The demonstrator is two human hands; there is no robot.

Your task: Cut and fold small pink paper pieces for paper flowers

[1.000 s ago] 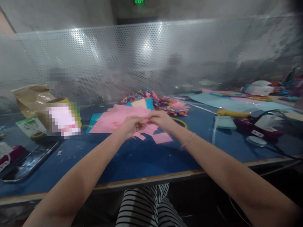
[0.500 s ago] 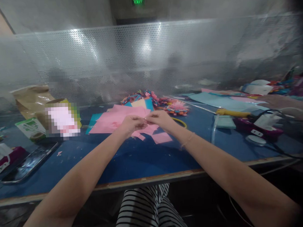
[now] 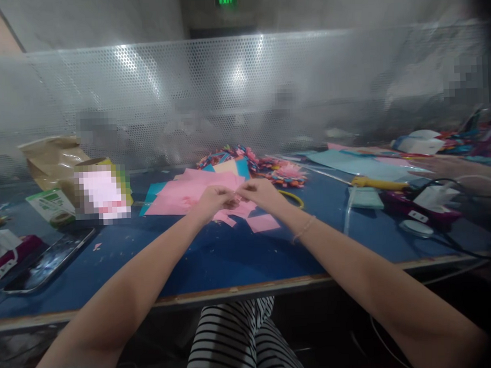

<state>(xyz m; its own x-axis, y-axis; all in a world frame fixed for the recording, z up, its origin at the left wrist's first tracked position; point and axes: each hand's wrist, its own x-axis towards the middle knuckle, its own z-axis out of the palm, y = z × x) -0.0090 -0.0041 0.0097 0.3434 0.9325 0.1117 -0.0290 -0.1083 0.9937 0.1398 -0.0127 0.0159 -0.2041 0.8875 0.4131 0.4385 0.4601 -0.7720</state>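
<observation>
My left hand (image 3: 214,202) and my right hand (image 3: 261,194) meet over the middle of the table, fingertips pinched together. Between them is a small piece of pink paper, mostly hidden by the fingers. Just beyond and below my hands lie overlapping pink paper sheets (image 3: 177,193), with a blue sheet (image 3: 147,197) showing at their left edge. A pink paper rectangle (image 3: 263,223) rests on the blue table (image 3: 232,265) under my right wrist. Behind the sheets sits a heap of colourful folded paper pieces (image 3: 288,174).
On the left are a phone (image 3: 50,261), a purple tissue box (image 3: 18,253), a green-white packet (image 3: 51,208) and a brown bag (image 3: 53,161). To the right lie a yellow-handled tool (image 3: 378,183), another tissue box (image 3: 427,212), cables and light-blue sheets (image 3: 349,163). Another person's arm (image 3: 466,171) reaches in there.
My hands stay nearly in place, their fingertips shifting slightly around the small paper. At the right edge, another person's arm has come in over the table.
</observation>
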